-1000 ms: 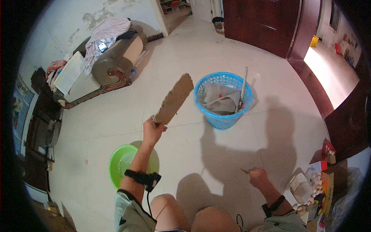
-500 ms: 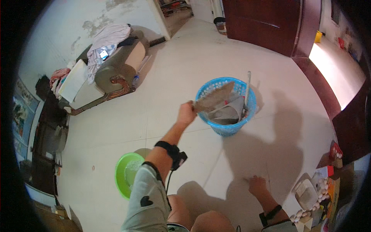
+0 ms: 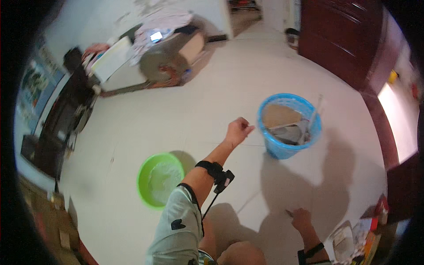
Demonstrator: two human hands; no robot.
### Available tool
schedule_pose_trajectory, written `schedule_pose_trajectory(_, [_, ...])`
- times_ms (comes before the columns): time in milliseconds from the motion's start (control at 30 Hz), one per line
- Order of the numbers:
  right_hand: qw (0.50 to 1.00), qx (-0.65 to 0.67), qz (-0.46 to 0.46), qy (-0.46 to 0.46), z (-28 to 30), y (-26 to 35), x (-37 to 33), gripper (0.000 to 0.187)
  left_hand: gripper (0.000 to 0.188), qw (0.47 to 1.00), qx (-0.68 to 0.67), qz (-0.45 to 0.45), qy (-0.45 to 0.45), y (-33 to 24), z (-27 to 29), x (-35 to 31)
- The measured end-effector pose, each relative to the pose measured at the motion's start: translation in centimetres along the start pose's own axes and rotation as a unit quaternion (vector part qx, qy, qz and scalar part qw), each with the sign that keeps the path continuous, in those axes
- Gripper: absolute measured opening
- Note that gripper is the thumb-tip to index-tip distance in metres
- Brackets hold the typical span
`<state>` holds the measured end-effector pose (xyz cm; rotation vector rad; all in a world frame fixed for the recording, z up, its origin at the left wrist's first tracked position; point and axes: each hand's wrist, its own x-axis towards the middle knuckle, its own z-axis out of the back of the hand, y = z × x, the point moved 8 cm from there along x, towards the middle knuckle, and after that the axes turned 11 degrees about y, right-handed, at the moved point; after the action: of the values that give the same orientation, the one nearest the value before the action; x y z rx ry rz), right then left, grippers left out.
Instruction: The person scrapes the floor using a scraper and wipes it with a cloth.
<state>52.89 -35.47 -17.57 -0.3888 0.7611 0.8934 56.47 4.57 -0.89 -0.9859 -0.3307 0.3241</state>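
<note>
My left hand (image 3: 239, 131) is stretched out just left of the blue plastic basket (image 3: 279, 148), holding nothing, its fingers loosely curled with a gap at the thumb. Inside the basket, a brown piece of cardboard (image 3: 281, 116) lies at the left, beside grey scraps (image 3: 289, 134) and a pale stick (image 3: 316, 108) that pokes above the rim. Low on the right, over the floor, my right hand (image 3: 302, 219) is closed. A small dark pointed thing (image 3: 289, 213) sticks out from its fingers; its kind is too blurred to tell.
A green basin (image 3: 142, 185) with cloudy, sudsy liquid stands left of my left forearm. At the lower right are a pale tray (image 3: 342, 243) and packages. A sofa piled with cloth (image 3: 164, 22) stands at the far left, a dark red door (image 3: 340, 39) at the far right.
My left hand has let go of the cardboard, which now lies in the basket, and has drawn back left of the rim. The whole view has shifted; my right hand stays low.
</note>
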Motion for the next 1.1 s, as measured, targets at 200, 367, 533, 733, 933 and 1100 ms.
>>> schedule_pose_trajectory(200, [0.996,-0.028,0.054,-0.059,1.3,0.3,-0.4,0.033,0.020,0.987,0.122,-0.051,0.086,0.4,5.1,-12.7])
schedule_pose_trajectory(367, [0.997,-0.072,-0.037,0.015,0.7,2.3,1.6,0.019,0.046,0.975,0.200,0.092,0.038,6.1,12.1,-31.4])
schedule_pose_trajectory(533, [0.991,-0.106,0.075,-0.035,3.1,6.6,1.9,0.015,0.047,0.942,0.033,0.331,0.040,10.4,14.9,-46.1])
schedule_pose_trajectory(733, [0.930,0.137,0.330,-0.092,7.3,16.6,6.4,0.021,0.041,0.908,-0.015,0.403,-0.115,10.5,17.6,-60.5])
schedule_pose_trajectory(933, [0.810,0.524,0.207,0.160,1.8,21.3,9.8,0.019,0.039,0.850,-0.057,0.504,-0.140,10.5,16.4,-72.5])
schedule_pose_trajectory(1100, [0.775,0.593,0.127,0.174,-1.8,20.1,10.0,0.021,0.037,0.820,-0.162,0.523,-0.166,13.4,16.7,-76.7])
